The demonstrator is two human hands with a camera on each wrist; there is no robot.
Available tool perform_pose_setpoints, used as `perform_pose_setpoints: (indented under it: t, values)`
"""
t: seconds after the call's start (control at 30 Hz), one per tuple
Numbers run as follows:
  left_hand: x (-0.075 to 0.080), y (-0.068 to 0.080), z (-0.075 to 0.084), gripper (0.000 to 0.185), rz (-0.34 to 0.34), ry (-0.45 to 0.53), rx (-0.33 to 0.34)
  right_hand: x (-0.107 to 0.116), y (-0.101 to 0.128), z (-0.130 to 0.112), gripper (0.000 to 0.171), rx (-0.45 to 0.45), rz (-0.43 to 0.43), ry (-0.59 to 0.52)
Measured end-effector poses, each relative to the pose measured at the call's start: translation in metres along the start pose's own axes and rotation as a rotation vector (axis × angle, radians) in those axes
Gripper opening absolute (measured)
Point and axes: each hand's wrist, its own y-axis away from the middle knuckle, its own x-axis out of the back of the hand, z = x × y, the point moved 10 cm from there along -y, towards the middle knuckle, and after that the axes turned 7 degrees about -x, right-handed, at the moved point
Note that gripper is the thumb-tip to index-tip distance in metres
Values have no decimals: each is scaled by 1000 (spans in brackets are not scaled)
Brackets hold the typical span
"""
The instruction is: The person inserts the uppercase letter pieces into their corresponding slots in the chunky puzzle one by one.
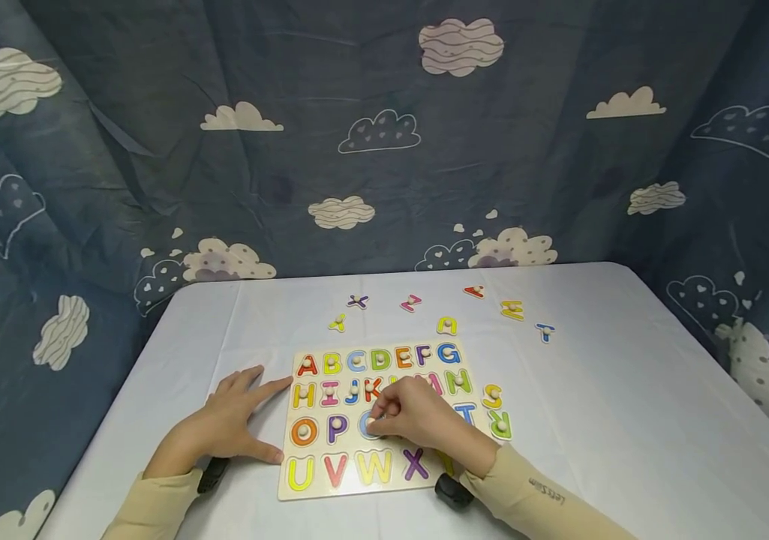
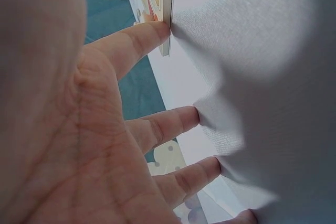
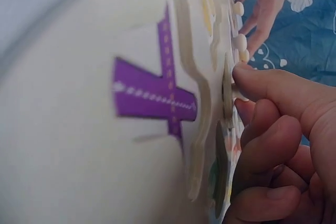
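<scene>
A wooden alphabet puzzle board [image 1: 350, 448] lies flat on the white table. My right hand [image 1: 414, 412] pinches the small knob of a blue letter Q piece [image 1: 364, 426] between thumb and fingers, at the Q place beside the purple P [image 1: 337, 429]. In the right wrist view the piece's edge [image 3: 227, 98] sits right at the board's surface. My left hand [image 1: 225, 424] is spread at the board's left side, thumb and index fingertip touching its edge. Its other fingertips [image 2: 190, 115] rest on the cloth. The right hand hides part of the middle rows.
Behind the board lie loose knobbed letters: a yellow Y [image 1: 337, 322], purple X [image 1: 357, 301], pink Z [image 1: 410, 303], yellow U [image 1: 447, 325], red V [image 1: 474, 291], yellow W [image 1: 512, 310] and blue T [image 1: 545, 332]. A yellow S [image 1: 492, 396] and green R [image 1: 501, 425] lie at its right.
</scene>
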Motion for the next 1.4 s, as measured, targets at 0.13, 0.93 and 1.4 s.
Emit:
perform_pose_setpoints:
  t: [0.13, 0.93, 1.4]
  values:
    - [2, 1, 2, 119, 3, 1, -13, 1, 0, -2, 16, 7, 1, 2]
    - [-1, -1, 0, 119, -3, -7, -5, 70, 31, 45, 15, -141, 67, -40]
    - [-3, -1, 3, 119, -5, -13, -11, 123, 86, 103, 11, -55, 22, 155]
